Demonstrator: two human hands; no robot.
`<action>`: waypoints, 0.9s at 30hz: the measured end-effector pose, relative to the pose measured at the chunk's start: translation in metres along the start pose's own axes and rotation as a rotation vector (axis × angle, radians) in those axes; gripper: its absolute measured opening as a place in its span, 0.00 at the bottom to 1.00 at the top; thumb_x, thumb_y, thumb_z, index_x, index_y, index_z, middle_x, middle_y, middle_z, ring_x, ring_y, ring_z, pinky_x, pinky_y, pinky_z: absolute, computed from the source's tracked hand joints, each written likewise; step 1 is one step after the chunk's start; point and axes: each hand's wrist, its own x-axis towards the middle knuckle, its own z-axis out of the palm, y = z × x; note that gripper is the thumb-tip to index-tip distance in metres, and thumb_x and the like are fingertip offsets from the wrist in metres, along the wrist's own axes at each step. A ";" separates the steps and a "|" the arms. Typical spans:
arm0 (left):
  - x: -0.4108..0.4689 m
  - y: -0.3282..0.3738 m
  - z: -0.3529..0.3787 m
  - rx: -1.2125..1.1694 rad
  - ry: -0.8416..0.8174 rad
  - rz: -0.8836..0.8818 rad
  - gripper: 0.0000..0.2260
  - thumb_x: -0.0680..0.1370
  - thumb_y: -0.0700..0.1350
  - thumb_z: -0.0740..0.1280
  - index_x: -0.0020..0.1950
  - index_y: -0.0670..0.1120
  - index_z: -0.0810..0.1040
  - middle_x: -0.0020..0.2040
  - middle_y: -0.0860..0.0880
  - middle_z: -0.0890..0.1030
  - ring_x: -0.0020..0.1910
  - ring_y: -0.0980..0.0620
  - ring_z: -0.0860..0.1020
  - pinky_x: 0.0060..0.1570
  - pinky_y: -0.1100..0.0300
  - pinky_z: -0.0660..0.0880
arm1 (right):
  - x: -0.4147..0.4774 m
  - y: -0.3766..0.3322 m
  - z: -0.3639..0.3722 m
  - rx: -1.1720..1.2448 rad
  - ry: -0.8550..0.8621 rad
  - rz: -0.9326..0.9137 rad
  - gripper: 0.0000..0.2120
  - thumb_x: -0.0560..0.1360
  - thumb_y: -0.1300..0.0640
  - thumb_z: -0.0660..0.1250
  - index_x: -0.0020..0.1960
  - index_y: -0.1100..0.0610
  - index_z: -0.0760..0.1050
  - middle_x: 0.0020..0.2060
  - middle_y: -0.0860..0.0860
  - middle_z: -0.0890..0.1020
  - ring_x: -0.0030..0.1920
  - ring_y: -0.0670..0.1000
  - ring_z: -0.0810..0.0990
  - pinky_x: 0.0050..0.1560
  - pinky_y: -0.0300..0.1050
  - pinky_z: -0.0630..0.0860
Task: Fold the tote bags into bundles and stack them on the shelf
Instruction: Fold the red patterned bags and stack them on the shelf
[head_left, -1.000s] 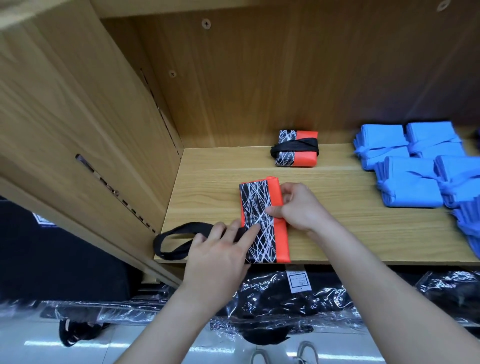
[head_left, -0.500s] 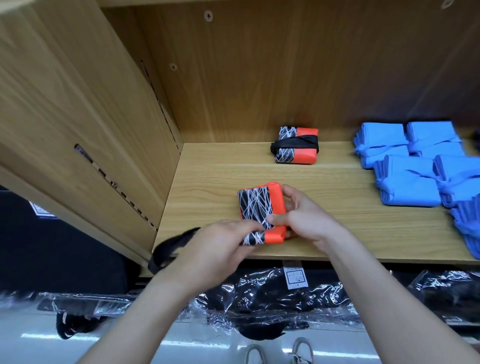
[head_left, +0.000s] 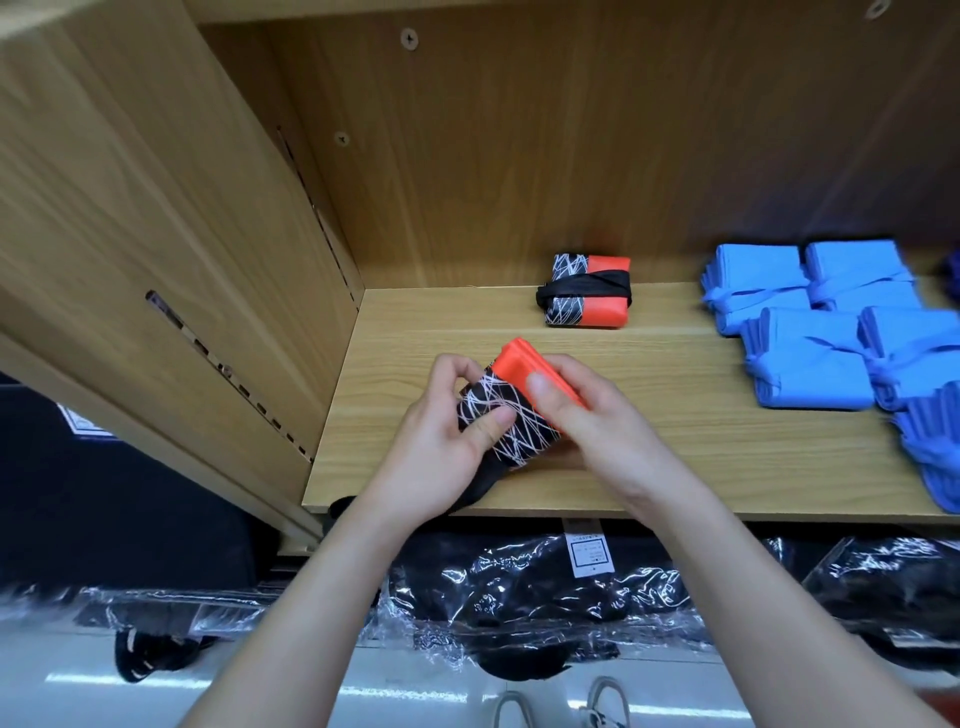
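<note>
Wooden shelf (head_left: 675, 467) boards carry the work: 1 finished bundle (head_left: 584, 291), strapped in black, sits at the back beside blue bundles (head_left: 810, 358), likely marking where the stack grows. Near the front edge, the left hand (head_left: 441, 452) and right hand (head_left: 597, 431) each close their grip on the folded tote bag (head_left: 514, 410), tilted and seemingly just off the board, probably keeping folds tight while its black strap (head_left: 478, 486), trailing under the left hand, waits to be wrapped.
</note>
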 end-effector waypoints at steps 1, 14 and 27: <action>-0.001 0.002 0.002 0.034 0.002 0.002 0.13 0.79 0.48 0.67 0.52 0.54 0.62 0.38 0.54 0.77 0.35 0.62 0.74 0.38 0.64 0.70 | 0.000 0.001 0.002 -0.094 0.040 -0.065 0.15 0.75 0.44 0.68 0.58 0.49 0.77 0.46 0.48 0.82 0.45 0.41 0.78 0.48 0.35 0.75; -0.012 0.004 0.014 0.303 -0.095 0.353 0.17 0.79 0.36 0.59 0.67 0.43 0.68 0.57 0.47 0.78 0.55 0.50 0.75 0.55 0.56 0.71 | -0.013 -0.029 0.003 -0.847 0.008 -0.127 0.19 0.76 0.37 0.57 0.50 0.53 0.67 0.41 0.45 0.74 0.43 0.50 0.74 0.44 0.48 0.70; -0.018 0.024 0.016 0.500 -0.335 0.270 0.26 0.82 0.57 0.52 0.78 0.50 0.56 0.73 0.48 0.69 0.69 0.49 0.69 0.66 0.52 0.68 | -0.012 0.002 0.004 -0.660 0.514 -0.382 0.17 0.79 0.48 0.49 0.38 0.55 0.67 0.26 0.48 0.71 0.30 0.54 0.71 0.33 0.51 0.68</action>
